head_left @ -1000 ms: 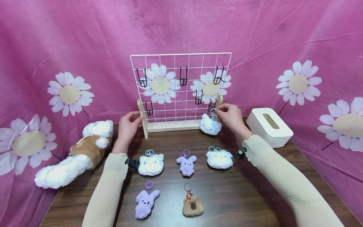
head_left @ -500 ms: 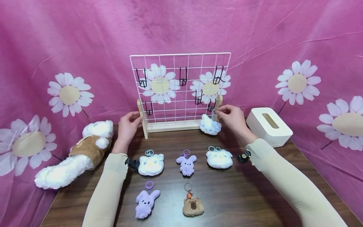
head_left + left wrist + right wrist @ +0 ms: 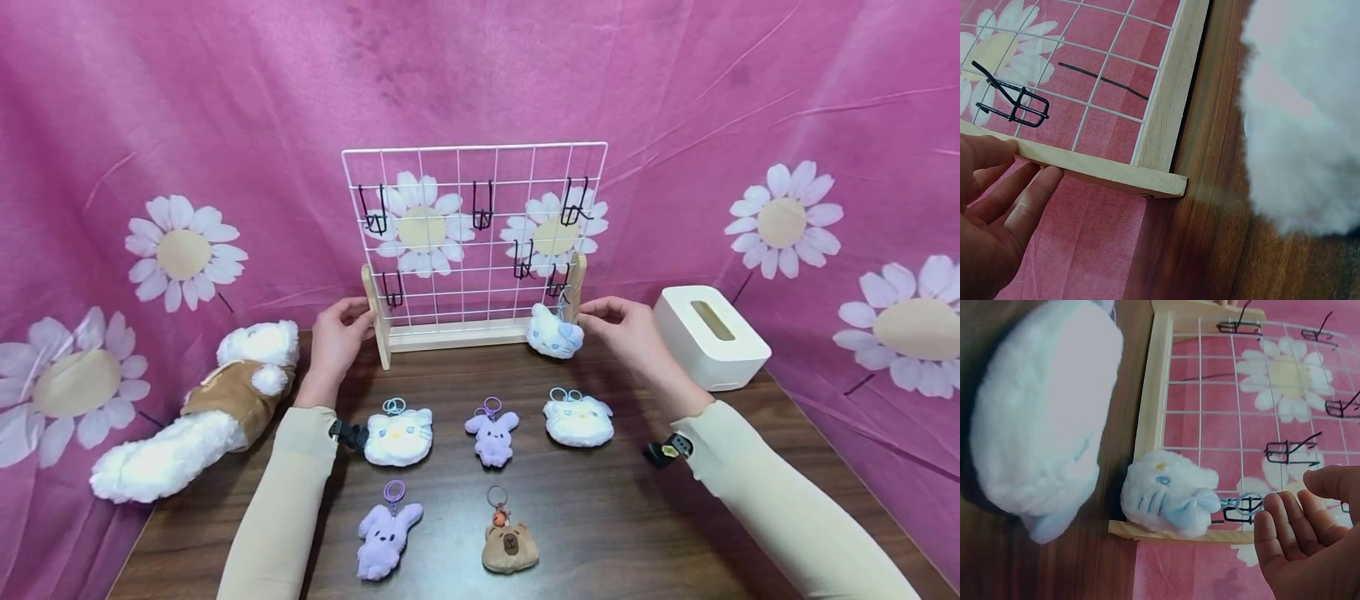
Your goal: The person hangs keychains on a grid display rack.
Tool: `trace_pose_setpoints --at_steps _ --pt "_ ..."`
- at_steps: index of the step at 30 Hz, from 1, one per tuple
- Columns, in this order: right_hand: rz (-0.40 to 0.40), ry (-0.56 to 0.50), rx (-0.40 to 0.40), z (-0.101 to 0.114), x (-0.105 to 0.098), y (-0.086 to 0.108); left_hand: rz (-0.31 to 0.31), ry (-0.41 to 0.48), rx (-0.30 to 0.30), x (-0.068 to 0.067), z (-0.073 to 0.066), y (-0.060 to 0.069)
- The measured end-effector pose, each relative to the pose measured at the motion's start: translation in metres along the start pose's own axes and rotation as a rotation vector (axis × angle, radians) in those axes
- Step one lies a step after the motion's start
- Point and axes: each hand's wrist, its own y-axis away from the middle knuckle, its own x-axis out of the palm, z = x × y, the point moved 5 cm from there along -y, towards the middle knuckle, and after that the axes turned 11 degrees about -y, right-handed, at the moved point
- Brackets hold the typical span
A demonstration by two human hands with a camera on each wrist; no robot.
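Observation:
A white wire grid rack [image 3: 457, 335] with wooden end posts stands at the back, several black hooks on it. My left hand [image 3: 337, 337] pinches its left wooden post [image 3: 1104, 169] between thumb and fingers. From the lower right hook hangs a white plush cat keychain [image 3: 553, 333]; its light blue ring [image 3: 1250, 502] is round the hook. My right hand [image 3: 626, 333], fingers loosely extended, is beside the right post and holds nothing. In the right wrist view the fingertips [image 3: 1266, 519] lie close to the ring; whether they touch the post is unclear.
Toward me lie two white cat keychains [image 3: 399, 437] [image 3: 579, 421], two purple rabbit keychains [image 3: 495, 439] [image 3: 386, 537] and a brown capybara keychain [image 3: 510, 548]. A white plush dog [image 3: 240, 392] lies at left, a white tissue box [image 3: 738, 358] at right. A pink flowered cloth [image 3: 480, 67] hangs behind.
My right hand has let go of the cat keychain's ring and moved slightly right and down. The keychain stays hanging on the hook. My left hand keeps its place on the post.

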Motion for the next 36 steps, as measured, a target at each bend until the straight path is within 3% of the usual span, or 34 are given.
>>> trace_pose_setpoints --at_steps 12,21,30,36 --pt "0.049 0.081 -0.113 0.012 0.003 0.036 0.004 -0.001 -0.015 -0.003 0.0 0.001" --pt "0.127 0.003 -0.05 0.012 0.014 0.064 0.002 0.013 -0.008 -0.002 0.0 0.001" --pt "0.138 0.056 -0.034 0.005 0.021 0.081 0.004 0.006 -0.006 0.0 -0.001 0.002" --pt "0.188 0.029 -0.008 0.0 0.032 0.097 0.003 0.0 -0.008 0.0 -0.002 0.002"
